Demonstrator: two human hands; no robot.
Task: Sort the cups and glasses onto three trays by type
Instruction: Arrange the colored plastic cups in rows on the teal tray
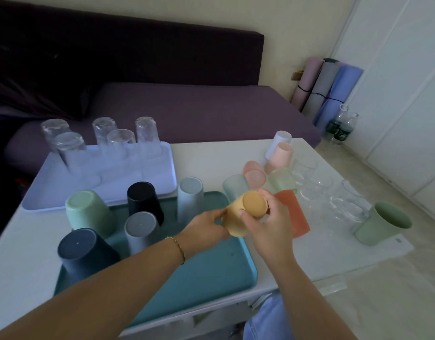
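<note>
Across the white table (pixel 211 153), a lavender tray (pixel 47 190) at ten o'clock carries tall clear glasses (pixel 147 136) standing upside down. Nearer, a teal tray (pixel 206 266) holds five upturned opaque cups: navy (pixel 83 251), mint (pixel 88 212), black (pixel 142 200), grey (pixel 140 229) and pale blue-grey (pixel 190 197). Off at two o'clock crowd frosted tumblers (pixel 254 179), short clear glasses (pixel 346 204) and an upright green cup (pixel 381 224); a coral cup (pixel 297 217) stands just behind the right hand (pixel 270 224). Both hands hold a yellow cup (pixel 253 204), tilted with its base up, above the teal tray's far right corner. The right hand's fingers curl round the base end, and the left hand (pixel 206 227) pinches the side nearer the rim.
</note>
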